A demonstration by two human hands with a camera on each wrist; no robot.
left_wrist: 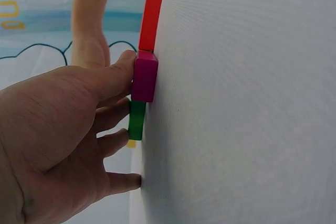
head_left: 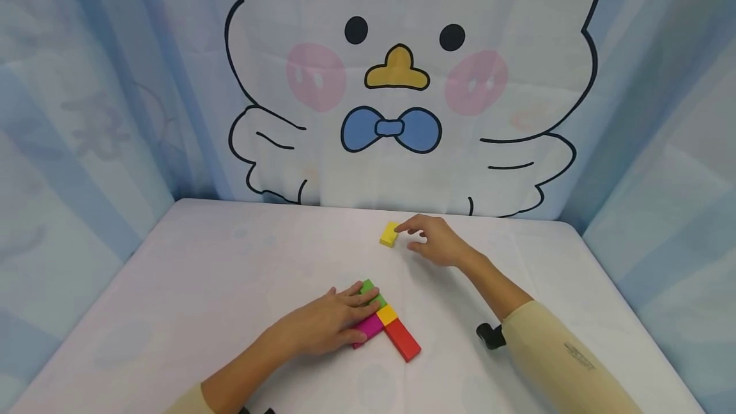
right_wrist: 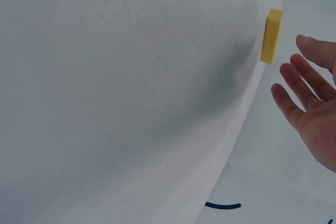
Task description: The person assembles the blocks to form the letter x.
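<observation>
My left hand [head_left: 324,323] rests on a group of blocks with its fingers extended. Its thumb lies against a magenta block [left_wrist: 145,80], and other fingers reach onto a green block [head_left: 367,286]. A small orange-yellow block [head_left: 388,315] joins these to a red block [head_left: 404,340], which slants toward the front right. Farther back on the table lies a separate yellow block [head_left: 389,234]. Beside it hovers my right hand [head_left: 439,239], fingers spread and loosely bent with nothing between them. A gap separates the fingers from this yellow block [right_wrist: 271,36] in the right wrist view.
A white cloth covers the table [head_left: 230,273]. Behind it hangs a curtain [head_left: 397,177] printed with a cartoon bird, and pale blue curtains [head_left: 86,114] flank the sides. Part of a black device [head_left: 490,336] shows by the right sleeve.
</observation>
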